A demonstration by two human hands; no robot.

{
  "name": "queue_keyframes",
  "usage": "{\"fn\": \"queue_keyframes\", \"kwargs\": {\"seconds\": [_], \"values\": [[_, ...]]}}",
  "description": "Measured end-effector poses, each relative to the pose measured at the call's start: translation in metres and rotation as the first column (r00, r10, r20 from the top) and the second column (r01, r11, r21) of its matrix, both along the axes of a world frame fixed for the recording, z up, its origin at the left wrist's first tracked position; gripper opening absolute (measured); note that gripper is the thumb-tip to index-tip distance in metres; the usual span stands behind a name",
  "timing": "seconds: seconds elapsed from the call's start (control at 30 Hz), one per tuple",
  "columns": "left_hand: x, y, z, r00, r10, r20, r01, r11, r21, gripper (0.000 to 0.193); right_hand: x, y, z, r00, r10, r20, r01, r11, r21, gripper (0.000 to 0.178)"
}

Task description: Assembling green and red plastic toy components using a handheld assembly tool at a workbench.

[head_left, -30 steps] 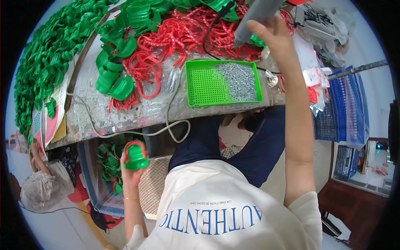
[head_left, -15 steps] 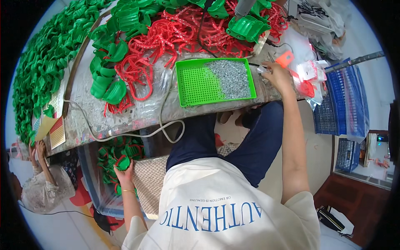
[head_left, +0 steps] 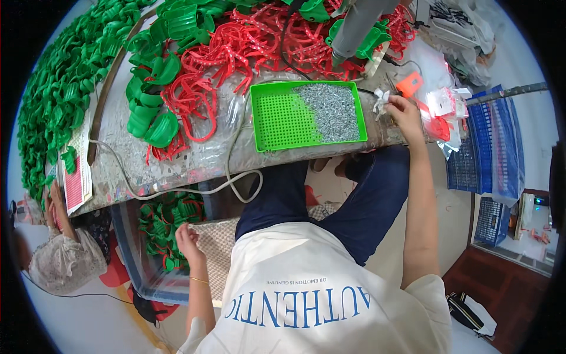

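My right hand (head_left: pixel 404 117) is over the table edge, pinching a small crumpled white piece (head_left: pixel 381 101) between thumb and fingertips. Just left of it lies a shallow green tray (head_left: pixel 283 121), its right half covered with small silvery metal parts (head_left: pixel 330 112). My left hand (head_left: pixel 187 239) is below the table, beside a bin (head_left: pixel 130 259) of green plastic pieces (head_left: pixel 159 221). Its fingers are curled in, and nothing shows in them. Red dotted straps (head_left: pixel 236 50) lie heaped behind the tray, among more ribbed green pieces (head_left: pixel 160 130).
A grey cylindrical tool (head_left: pixel 359 32) hangs over the straps. A pale cable (head_left: pixel 177 193) loops over the table's front edge. Orange and clear plastic packets (head_left: pixel 433 106) lie at the right, near blue crates (head_left: pixel 471 144). Another person (head_left: pixel 65 259) works at far left.
My left hand has let go of a green plastic piece at the bin and drawn back slightly right. The right hand has lifted the white piece, and the grey tool reaches further into view.
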State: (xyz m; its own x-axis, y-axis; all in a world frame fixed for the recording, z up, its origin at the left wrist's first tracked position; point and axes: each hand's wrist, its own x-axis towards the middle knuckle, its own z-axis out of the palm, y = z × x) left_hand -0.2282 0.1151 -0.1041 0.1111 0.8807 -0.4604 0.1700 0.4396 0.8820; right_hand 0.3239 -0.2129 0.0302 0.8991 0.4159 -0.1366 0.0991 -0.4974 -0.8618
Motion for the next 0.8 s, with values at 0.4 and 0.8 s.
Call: {"fn": "queue_keyframes", "kwargs": {"seconds": [0.4,0.8], "values": [[0.206,-0.038,0.121,0.759,-0.622,-0.194,0.498,0.362,0.788,0.017,-0.053,0.06,0.023,0.848,0.345,-0.402,-0.041,0.799,0.599,0.034],[0.261,-0.033,0.103,0.682,-0.683,-0.261,0.589,0.301,0.75,0.036,-0.074,0.094,0.024,0.853,0.355,0.384,-0.283,0.93,-0.233,0.028]]}}
